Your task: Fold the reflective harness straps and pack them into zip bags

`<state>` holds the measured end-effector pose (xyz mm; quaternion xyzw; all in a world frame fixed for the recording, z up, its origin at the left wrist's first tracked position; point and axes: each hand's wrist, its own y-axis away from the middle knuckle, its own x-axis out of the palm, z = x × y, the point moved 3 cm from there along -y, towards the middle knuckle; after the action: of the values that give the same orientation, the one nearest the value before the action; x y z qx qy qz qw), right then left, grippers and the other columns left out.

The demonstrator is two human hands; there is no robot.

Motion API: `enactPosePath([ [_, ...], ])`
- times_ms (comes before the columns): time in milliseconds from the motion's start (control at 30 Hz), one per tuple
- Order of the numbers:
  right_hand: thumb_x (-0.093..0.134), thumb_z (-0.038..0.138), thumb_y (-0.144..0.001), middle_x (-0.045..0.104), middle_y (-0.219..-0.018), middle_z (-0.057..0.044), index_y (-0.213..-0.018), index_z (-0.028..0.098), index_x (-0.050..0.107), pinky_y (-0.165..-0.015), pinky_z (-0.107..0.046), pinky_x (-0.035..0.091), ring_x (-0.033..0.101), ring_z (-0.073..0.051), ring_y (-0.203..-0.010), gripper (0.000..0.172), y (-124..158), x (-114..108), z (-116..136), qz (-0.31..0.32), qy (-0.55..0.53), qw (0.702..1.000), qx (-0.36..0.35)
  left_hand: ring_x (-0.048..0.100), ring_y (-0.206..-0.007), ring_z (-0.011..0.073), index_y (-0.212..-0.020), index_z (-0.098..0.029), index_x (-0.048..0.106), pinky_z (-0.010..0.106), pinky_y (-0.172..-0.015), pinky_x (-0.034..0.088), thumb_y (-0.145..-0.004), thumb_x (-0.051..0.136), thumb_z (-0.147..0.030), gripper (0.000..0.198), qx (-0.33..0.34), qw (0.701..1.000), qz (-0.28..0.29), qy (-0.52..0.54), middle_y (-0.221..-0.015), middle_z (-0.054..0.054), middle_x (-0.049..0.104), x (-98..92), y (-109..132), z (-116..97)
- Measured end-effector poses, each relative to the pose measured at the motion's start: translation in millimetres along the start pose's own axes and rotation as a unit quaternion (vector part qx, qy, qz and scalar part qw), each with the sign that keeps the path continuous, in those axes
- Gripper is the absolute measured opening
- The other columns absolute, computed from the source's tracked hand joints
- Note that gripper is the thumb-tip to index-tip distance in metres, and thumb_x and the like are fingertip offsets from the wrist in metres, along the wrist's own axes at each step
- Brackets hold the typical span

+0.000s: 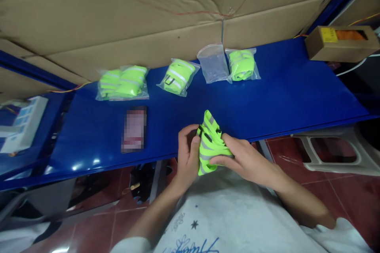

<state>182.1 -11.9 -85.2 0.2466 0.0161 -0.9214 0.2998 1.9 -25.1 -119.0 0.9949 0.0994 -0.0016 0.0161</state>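
Between my two hands is a neon yellow reflective strap (pixel 208 147), folded into a loose bundle with grey stripes and black buckles. My left hand (pixel 187 154) grips its left side, thumb toward me and fingers curled behind. On the right side my right hand (pixel 240 157) pinches the folds between thumb and fingers. The bundle is held over the front edge of the blue table (pixel 166 126). Farther back lie a bagged neon strap (pixel 179 76), an empty clear zip bag (pixel 213 65) and another bagged strap (pixel 242 64).
Bagged neon straps (pixel 124 83) lie at the back left, with a phone-like pixelated rectangle (pixel 134 129) in front. A cardboard box (pixel 341 45) stands at the right end. Cardboard panels (pixel 133 19) back the table. A plastic stool (pixel 329 150) is at lower right.
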Motion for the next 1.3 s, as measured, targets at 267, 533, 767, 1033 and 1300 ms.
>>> enactPosePath([
  [267, 0.051, 0.052, -0.103, 0.062, -0.089, -0.001, -0.102, 0.022, 0.049, -0.068, -0.029, 0.039, 0.055, -0.015, -0.076, 0.031, -8, 2, 1, 0.026, -0.007, 0.999, -0.020, 0.063, -0.120, 0.0312, -0.148, -0.023, 0.052, 0.037, -0.102, 0.050, -0.077, 0.079, -0.068, 0.089, -0.064, 0.972, 0.224, -0.018, -0.135, 0.013, 0.065, 1.8, 9, -6],
  [533, 0.059, 0.051, -0.099, 0.068, -0.097, -0.001, -0.115, 0.025, 0.058, -0.069, -0.027, 0.040, 0.060, -0.016, -0.083, 0.031, -5, 2, 8, 0.040, -0.065, 0.996, 0.039, 0.068, -0.116, 0.0265, -0.132, -0.021, 0.064, 0.033, -0.102, 0.052, -0.084, 0.080, -0.050, 0.058, -0.114, 0.988, 0.064, 0.075, -0.126, 0.010, 0.072, -1.6, 12, 17],
  [767, 0.069, 0.056, -0.092, 0.068, -0.094, 0.000, -0.114, 0.023, 0.057, -0.066, -0.024, 0.042, 0.061, -0.015, -0.080, 0.042, 3, -6, -8, 0.049, -0.116, 0.989, 0.071, 0.069, -0.118, 0.0285, -0.131, -0.018, 0.066, 0.036, -0.104, 0.053, -0.086, 0.079, -0.049, 0.056, -0.106, 0.989, 0.034, 0.095, -0.124, 0.012, 0.074, -13.3, 11, 20],
  [1033, 0.063, 0.047, -0.097, 0.068, -0.083, 0.000, -0.095, 0.019, 0.072, -0.065, -0.022, 0.040, 0.056, -0.012, -0.074, 0.030, 3, -41, -19, -0.008, -0.063, 0.997, 0.042, 0.070, -0.118, 0.0307, -0.136, -0.018, 0.064, 0.039, -0.105, 0.054, -0.082, 0.083, -0.048, 0.065, -0.041, 0.998, 0.028, 0.049, -0.126, 0.014, 0.073, -24.3, -2, 14],
  [1300, 0.082, 0.057, -0.077, 0.037, -0.063, 0.006, -0.064, 0.019, 0.041, -0.050, -0.022, 0.023, 0.031, -0.007, -0.055, 0.056, -13, -38, -44, -0.032, -0.402, 0.915, -0.023, 0.071, -0.116, 0.0358, -0.127, -0.017, 0.070, 0.044, -0.102, 0.058, -0.073, 0.088, -0.055, 0.069, -0.139, 0.967, 0.078, 0.200, -0.118, 0.014, 0.077, -16.4, -7, 1],
])
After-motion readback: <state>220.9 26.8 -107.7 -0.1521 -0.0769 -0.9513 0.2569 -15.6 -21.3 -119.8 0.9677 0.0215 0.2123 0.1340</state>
